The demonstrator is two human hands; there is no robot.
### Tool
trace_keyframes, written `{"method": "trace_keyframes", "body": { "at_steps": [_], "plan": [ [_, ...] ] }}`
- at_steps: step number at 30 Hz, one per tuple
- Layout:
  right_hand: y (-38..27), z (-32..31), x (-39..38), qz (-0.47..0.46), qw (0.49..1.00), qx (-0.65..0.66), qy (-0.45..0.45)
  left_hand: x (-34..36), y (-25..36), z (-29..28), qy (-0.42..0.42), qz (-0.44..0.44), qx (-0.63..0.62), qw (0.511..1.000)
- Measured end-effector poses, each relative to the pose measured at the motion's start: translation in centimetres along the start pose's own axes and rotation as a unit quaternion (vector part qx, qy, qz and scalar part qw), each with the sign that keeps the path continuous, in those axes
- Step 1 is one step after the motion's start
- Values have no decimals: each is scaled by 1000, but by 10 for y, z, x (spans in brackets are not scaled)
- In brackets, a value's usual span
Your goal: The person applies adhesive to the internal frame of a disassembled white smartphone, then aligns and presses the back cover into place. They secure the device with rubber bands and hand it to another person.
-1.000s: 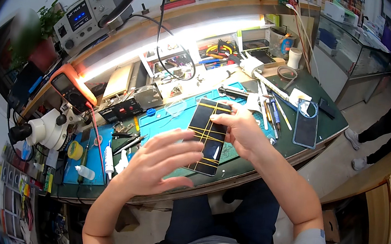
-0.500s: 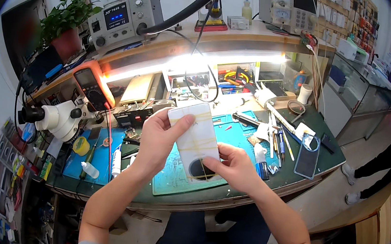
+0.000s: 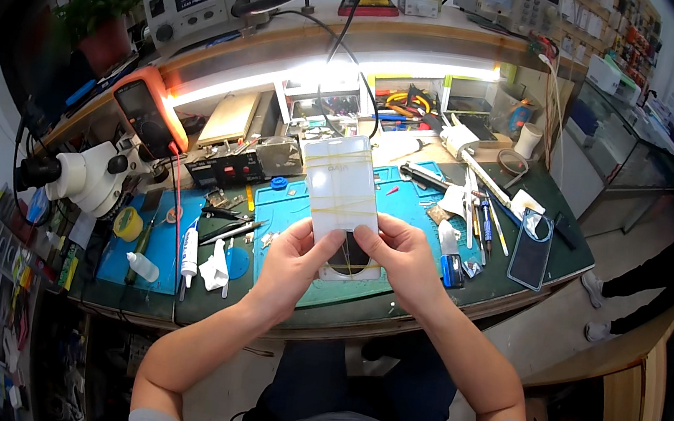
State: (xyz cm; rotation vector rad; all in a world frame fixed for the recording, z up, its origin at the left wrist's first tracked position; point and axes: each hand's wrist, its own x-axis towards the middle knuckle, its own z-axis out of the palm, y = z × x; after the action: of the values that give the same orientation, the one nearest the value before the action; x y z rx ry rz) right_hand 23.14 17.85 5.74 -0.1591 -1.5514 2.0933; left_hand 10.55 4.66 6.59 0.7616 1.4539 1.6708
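Green-topped workbench [image 3: 512, 293] across the frame's middle, blue work mat [image 3: 418, 199] at centre, white microscope [image 3: 89, 176] at left, dark phone [image 3: 530, 259] at right, white squeeze bottle [image 3: 190, 250] lower left.

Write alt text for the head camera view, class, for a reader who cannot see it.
Both hands, left hand and right hand, hold up a white rectangular panel wrapped in rubber bands above a blue work mat on a cluttered repair bench, a microscope at left.
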Motion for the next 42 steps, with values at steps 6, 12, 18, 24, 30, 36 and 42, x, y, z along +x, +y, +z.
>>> {"method": "trace_keyframes", "body": {
  "at_steps": [6,12,18,24,30,36,42],
  "plan": [
    [-3,-6,1,-12,977,-209,-38,2,9,-11,-94,2,50,994],
    [-11,-6,4,51,982,-161,-82,0,23,-11,-86,-6,78,993],
    [-18,-10,3,87,976,-165,-109,-4,33,-8,-91,-21,80,992],
    [-20,-10,1,63,970,-204,-119,-7,40,-9,-100,-42,83,991],
    [-20,-8,-3,63,977,-163,-119,-5,41,-9,-132,-59,50,988],
    [-24,-7,-3,62,979,-154,-119,-2,26,-12,-165,-18,79,983],
    [-24,-12,0,102,976,-148,-127,-1,22,-11,-158,-12,107,982]
  ]
}}
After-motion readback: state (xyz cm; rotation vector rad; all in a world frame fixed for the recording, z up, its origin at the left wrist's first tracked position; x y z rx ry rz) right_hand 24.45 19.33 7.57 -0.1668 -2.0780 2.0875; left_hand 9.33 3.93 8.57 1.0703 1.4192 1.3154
